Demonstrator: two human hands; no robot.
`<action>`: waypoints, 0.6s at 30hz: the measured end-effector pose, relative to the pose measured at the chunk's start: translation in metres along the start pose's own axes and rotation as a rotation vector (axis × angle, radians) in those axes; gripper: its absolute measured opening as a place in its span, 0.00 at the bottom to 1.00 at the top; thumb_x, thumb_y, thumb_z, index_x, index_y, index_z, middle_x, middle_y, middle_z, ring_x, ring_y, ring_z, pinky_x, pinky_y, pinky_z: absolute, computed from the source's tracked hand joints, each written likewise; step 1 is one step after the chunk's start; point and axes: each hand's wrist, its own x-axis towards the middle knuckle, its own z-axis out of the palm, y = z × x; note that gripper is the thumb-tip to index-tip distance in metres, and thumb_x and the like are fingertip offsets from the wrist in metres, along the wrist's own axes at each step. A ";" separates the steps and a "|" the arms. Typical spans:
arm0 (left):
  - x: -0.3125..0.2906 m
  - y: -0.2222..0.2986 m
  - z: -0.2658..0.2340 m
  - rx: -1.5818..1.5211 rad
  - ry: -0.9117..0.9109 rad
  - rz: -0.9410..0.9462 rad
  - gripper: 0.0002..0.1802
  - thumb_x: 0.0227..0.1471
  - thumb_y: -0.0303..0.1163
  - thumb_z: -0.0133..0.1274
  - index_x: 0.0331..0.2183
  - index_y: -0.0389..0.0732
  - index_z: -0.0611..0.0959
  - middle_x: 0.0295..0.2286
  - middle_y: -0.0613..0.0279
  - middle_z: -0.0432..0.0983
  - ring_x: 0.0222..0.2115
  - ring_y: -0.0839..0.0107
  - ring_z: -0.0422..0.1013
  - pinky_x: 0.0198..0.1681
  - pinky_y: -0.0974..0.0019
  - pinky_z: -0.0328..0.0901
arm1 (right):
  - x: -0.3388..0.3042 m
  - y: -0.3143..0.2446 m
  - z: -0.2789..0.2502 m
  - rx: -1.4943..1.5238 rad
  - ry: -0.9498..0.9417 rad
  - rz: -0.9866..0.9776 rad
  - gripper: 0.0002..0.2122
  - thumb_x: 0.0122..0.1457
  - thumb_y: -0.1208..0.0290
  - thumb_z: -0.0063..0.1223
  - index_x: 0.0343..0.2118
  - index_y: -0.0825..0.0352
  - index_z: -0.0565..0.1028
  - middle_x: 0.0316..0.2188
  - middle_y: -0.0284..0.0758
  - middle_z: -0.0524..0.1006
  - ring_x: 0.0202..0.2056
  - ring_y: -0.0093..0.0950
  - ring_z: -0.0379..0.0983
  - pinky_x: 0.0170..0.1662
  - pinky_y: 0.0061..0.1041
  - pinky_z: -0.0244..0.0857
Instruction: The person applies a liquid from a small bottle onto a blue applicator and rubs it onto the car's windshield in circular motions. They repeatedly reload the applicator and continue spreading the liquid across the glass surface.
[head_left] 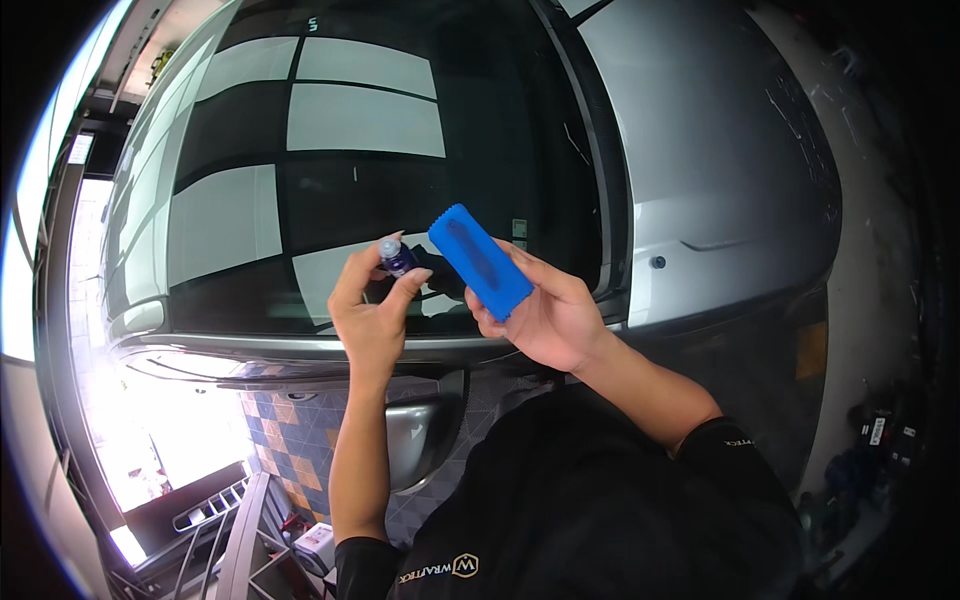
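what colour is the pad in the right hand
Bright blue. The pad held in the right hand shows best in the head view.

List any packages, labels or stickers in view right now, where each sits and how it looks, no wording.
Small bottle: pinched in the left hand, dark blue body, pale cap.
Windscreen stickers: two small squares, stacked at the glass's lower corner beside the blue applicator block in the right hand.
Shirt emblem: pale mark on the black shirt, bottom edge.

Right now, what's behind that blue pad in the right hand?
Behind the blue applicator block lies the car's dark windshield. The right hand grips it from below; the glass directly behind is covered.
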 end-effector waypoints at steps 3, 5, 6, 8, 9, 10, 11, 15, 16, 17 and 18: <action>-0.004 -0.011 -0.024 -0.101 0.102 -0.073 0.21 0.52 0.23 0.69 0.49 0.33 0.86 0.40 0.61 0.84 0.40 0.75 0.77 0.50 0.70 0.69 | 0.007 -0.012 -0.019 0.049 0.096 -0.037 0.16 0.75 0.60 0.45 0.60 0.58 0.73 0.45 0.46 0.80 0.42 0.34 0.76 0.41 0.31 0.67; -0.003 -0.022 -0.055 -0.063 0.172 -0.038 0.21 0.57 0.23 0.66 0.52 0.32 0.84 0.41 0.59 0.84 0.43 0.73 0.78 0.54 0.69 0.69 | 0.010 -0.035 -0.035 0.047 0.143 -0.148 0.17 0.75 0.60 0.45 0.58 0.66 0.72 0.44 0.47 0.79 0.40 0.33 0.75 0.41 0.31 0.68; 0.001 -0.031 -0.077 -0.012 0.202 0.014 0.21 0.59 0.24 0.65 0.54 0.31 0.83 0.43 0.57 0.84 0.44 0.72 0.78 0.55 0.68 0.69 | 0.016 -0.050 -0.042 0.062 0.148 -0.195 0.19 0.75 0.60 0.45 0.58 0.69 0.72 0.44 0.47 0.79 0.40 0.33 0.74 0.41 0.30 0.68; 0.001 -0.052 -0.115 -0.001 0.312 0.081 0.22 0.63 0.28 0.64 0.55 0.30 0.80 0.47 0.54 0.83 0.46 0.69 0.78 0.55 0.66 0.70 | 0.021 -0.076 -0.035 0.012 0.193 -0.320 0.16 0.75 0.60 0.48 0.51 0.70 0.74 0.41 0.48 0.81 0.37 0.34 0.77 0.40 0.31 0.70; 0.001 -0.064 -0.139 0.097 0.372 0.127 0.23 0.64 0.32 0.63 0.55 0.30 0.80 0.48 0.53 0.82 0.46 0.67 0.78 0.55 0.65 0.70 | 0.025 -0.087 -0.038 -0.026 0.203 -0.369 0.16 0.75 0.60 0.48 0.52 0.71 0.74 0.41 0.48 0.81 0.37 0.34 0.77 0.40 0.31 0.70; 0.005 -0.077 -0.159 0.187 0.431 0.180 0.23 0.65 0.35 0.62 0.55 0.30 0.80 0.50 0.52 0.81 0.47 0.66 0.78 0.56 0.64 0.70 | 0.030 -0.102 -0.042 -0.068 0.209 -0.426 0.16 0.75 0.61 0.48 0.52 0.71 0.74 0.41 0.49 0.80 0.37 0.35 0.77 0.40 0.32 0.71; 0.007 -0.088 -0.178 0.202 0.504 0.196 0.23 0.67 0.37 0.61 0.54 0.30 0.80 0.51 0.52 0.80 0.47 0.64 0.78 0.56 0.63 0.70 | 0.038 -0.116 -0.049 -0.103 0.230 -0.452 0.16 0.75 0.62 0.48 0.52 0.72 0.74 0.41 0.49 0.80 0.37 0.35 0.77 0.41 0.32 0.71; 0.035 -0.133 -0.240 0.252 0.767 0.202 0.25 0.70 0.43 0.56 0.53 0.29 0.80 0.49 0.52 0.81 0.47 0.62 0.78 0.56 0.60 0.72 | 0.074 -0.166 -0.101 -0.185 0.369 -0.503 0.15 0.73 0.64 0.49 0.52 0.72 0.71 0.43 0.51 0.79 0.37 0.36 0.76 0.42 0.33 0.72; 0.042 -0.141 -0.252 0.241 0.809 0.186 0.25 0.70 0.43 0.56 0.53 0.29 0.80 0.49 0.52 0.81 0.47 0.63 0.78 0.56 0.60 0.72 | 0.082 -0.177 -0.111 -0.210 0.420 -0.511 0.15 0.73 0.64 0.50 0.52 0.72 0.70 0.43 0.51 0.79 0.37 0.36 0.76 0.41 0.33 0.72; 0.047 -0.151 -0.263 0.232 0.852 0.165 0.25 0.70 0.44 0.56 0.53 0.29 0.80 0.48 0.52 0.81 0.47 0.63 0.78 0.56 0.61 0.71 | 0.093 -0.187 -0.124 -0.222 0.459 -0.504 0.14 0.72 0.64 0.52 0.51 0.68 0.69 0.44 0.51 0.79 0.37 0.36 0.76 0.41 0.33 0.73; 0.052 -0.157 -0.265 0.219 0.893 0.144 0.25 0.70 0.44 0.56 0.53 0.29 0.80 0.47 0.52 0.81 0.46 0.64 0.78 0.56 0.61 0.71 | 0.100 -0.196 -0.131 -0.239 0.481 -0.504 0.14 0.71 0.64 0.53 0.51 0.68 0.68 0.44 0.52 0.79 0.37 0.36 0.77 0.41 0.33 0.73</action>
